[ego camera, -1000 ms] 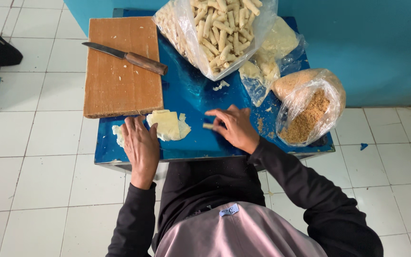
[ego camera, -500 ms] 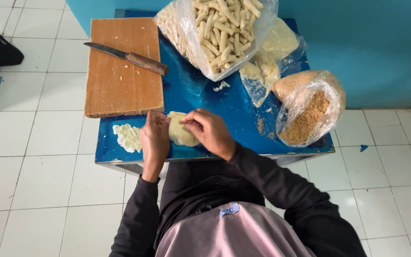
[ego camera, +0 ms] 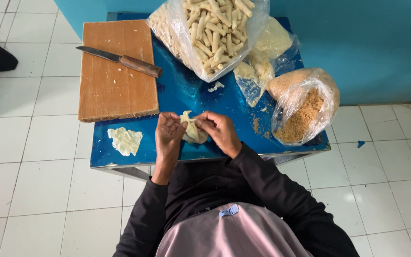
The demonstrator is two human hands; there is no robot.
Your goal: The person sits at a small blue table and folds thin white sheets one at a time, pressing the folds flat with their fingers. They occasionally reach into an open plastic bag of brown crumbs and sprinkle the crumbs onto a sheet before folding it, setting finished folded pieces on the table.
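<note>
Fingers: the left hand and right hand both pinch the dough, just above the near edge of the blue counter.
Risk: the thin dough could tear if the fingers pull too hard.
Around: more dough lies to the left, apart. Board with knife sits behind.
In the way: crumb bag and roll bag crowd the right side.
</note>
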